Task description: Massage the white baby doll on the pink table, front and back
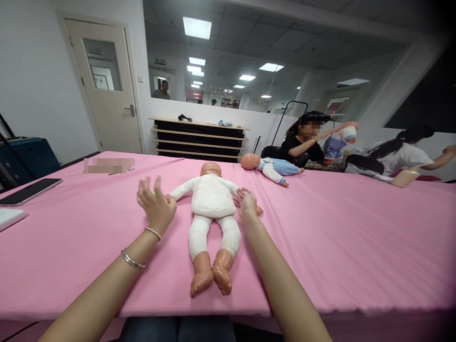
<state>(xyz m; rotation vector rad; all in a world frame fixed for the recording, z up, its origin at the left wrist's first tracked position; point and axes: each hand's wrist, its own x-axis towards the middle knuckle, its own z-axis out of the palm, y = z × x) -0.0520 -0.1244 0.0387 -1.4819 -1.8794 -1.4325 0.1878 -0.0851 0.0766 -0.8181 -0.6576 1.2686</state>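
Two hands of mine flank a doll [212, 199] lying on its back on the pink table [356, 247], head away from me, feet toward the near edge. My left hand [156, 203] is at the doll's outstretched arm, fingers spread open and raised, thumb touching or just beside the doll's hand; nothing is clamped. My right hand [247, 203] rests on the doll's other arm near its wrist, fingers curled down over it; whether they close round it I cannot tell. Farther back lies a second doll [270, 167] in blue. A phone [30, 191] lies at the table's left end. Two seated people [306, 142] handle other dolls beyond the table's far edge.
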